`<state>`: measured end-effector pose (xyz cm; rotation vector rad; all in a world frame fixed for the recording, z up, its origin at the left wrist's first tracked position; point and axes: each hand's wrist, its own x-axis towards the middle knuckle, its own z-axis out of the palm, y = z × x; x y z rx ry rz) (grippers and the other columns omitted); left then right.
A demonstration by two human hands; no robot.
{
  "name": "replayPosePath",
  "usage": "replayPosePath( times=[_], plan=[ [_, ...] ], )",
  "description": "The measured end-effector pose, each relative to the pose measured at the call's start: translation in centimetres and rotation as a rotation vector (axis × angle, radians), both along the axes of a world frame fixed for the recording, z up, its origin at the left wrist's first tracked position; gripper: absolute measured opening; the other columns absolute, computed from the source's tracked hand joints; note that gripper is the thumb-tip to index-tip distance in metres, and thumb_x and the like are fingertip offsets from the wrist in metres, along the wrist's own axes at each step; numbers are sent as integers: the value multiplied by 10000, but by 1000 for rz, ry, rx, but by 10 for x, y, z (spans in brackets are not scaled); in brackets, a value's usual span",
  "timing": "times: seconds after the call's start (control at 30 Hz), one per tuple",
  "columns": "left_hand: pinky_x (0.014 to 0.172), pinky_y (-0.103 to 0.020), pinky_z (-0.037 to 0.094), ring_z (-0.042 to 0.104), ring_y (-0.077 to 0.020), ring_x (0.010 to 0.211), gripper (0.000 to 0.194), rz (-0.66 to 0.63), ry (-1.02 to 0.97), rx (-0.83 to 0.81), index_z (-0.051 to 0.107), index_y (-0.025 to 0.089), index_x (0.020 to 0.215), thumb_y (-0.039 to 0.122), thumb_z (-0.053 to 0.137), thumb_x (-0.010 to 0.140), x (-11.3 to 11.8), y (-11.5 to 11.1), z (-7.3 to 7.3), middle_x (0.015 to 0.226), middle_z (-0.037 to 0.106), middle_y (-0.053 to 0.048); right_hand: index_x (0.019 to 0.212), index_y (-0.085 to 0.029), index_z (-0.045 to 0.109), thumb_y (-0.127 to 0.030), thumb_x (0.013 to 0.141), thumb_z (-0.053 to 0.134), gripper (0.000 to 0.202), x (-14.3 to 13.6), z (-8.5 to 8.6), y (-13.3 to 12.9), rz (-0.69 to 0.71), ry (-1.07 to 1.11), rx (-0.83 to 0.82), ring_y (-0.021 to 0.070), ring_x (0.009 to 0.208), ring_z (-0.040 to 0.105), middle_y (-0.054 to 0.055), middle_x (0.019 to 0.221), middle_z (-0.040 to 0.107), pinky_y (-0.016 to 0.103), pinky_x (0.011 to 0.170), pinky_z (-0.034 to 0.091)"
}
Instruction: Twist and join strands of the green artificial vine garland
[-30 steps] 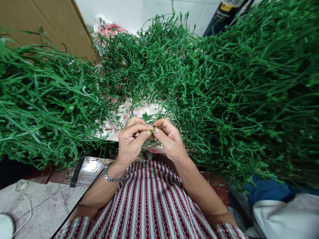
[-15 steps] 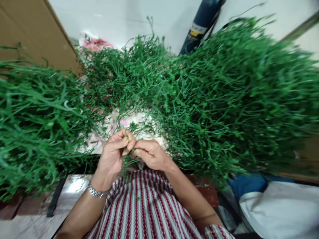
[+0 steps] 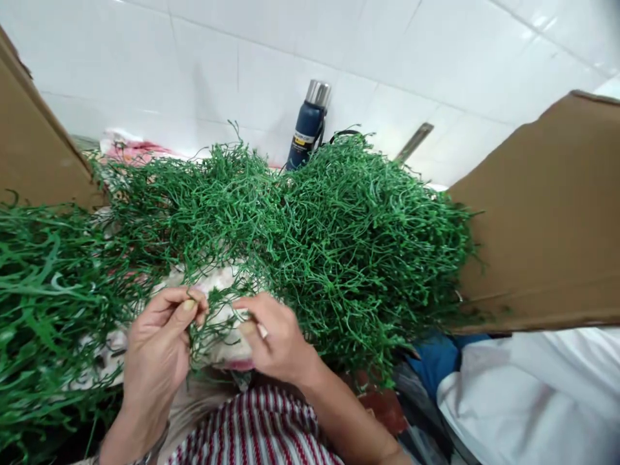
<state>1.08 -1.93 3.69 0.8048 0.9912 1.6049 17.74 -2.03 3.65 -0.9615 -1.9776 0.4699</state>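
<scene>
My left hand (image 3: pixel 162 342) is closed in a pinch, thumb against forefinger, on a thin green sprig (image 3: pixel 195 332) that hangs below the fingertips. Facing it, my right hand (image 3: pixel 278 336) has its thumb and forefinger slightly apart, close to some loose green stems (image 3: pixel 223 310). Beneath both hands lies a pale, pink-patterned cloth (image 3: pixel 227 278). Beyond and to the right spreads a large heap of thin, branching green stems (image 3: pixel 358 245) with small tips. At the left is another pile with broader, leafy green strands (image 3: pixel 43 284).
A dark blue flask (image 3: pixel 307 126) with a steel cap stands against the white tiled wall (image 3: pixel 242 58). Brown cardboard panels rise at the left (image 3: pixel 39 142) and right (image 3: pixel 547 226). White fabric (image 3: pixel 533 394) lies at the lower right, beside something blue (image 3: pixel 436 361).
My hands have come apart; they were together at the fingertips. The view has shifted, so the whole flask and the right cardboard panel now show.
</scene>
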Motion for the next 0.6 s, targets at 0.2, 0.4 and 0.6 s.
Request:
replayPosePath(
  times=[0.2, 0.4, 0.6],
  plan=[
    [760, -202, 429, 536, -123, 830, 48, 49, 21, 160, 634, 168, 685, 140, 673, 685, 15, 9, 8, 776, 587, -8, 764, -182, 536, -386, 876, 433, 255, -15, -18, 0, 207, -251, -23, 134, 615, 465, 12, 655, 485, 250, 557, 405],
    [695, -223, 460, 559, -122, 749, 197, 79, 87, 56, 649, 169, 869, 253, 682, 694, 16, 10, 8, 829, 615, -28, 803, -156, 540, -189, 841, 457, 97, -11, -12, 2, 119, -84, -10, 114, 605, 447, 3, 657, 464, 232, 565, 378],
    [778, -274, 430, 540, -157, 818, 248, 267, 535, 158, 641, 183, 925, 357, 607, 752, 6, -10, -3, 871, 584, -33, 802, -142, 548, -173, 842, 488, 78, -8, -13, 5, 84, 4, 23, 110, 611, 455, 9, 670, 481, 237, 555, 375]
  ],
)
